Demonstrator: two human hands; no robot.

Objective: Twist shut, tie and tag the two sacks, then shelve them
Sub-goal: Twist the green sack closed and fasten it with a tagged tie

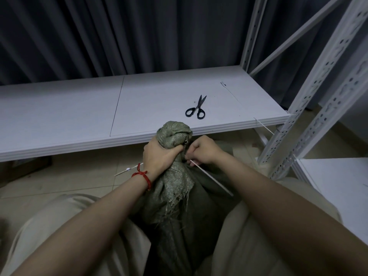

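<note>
Sack (175, 196) upright between our knees, neck twisted shut, contents hidden | left hand (159, 155) grips the neck | right hand (205, 150) pinches a white tie (211, 177) at the neck | scissors (196, 108) lie on the shelf (79, 108)

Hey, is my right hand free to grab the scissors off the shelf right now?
Probably not without letting go: the right hand pinches the white tie at the neck of the sack. The scissors lie in the open on the shelf just beyond, nothing between.
</note>
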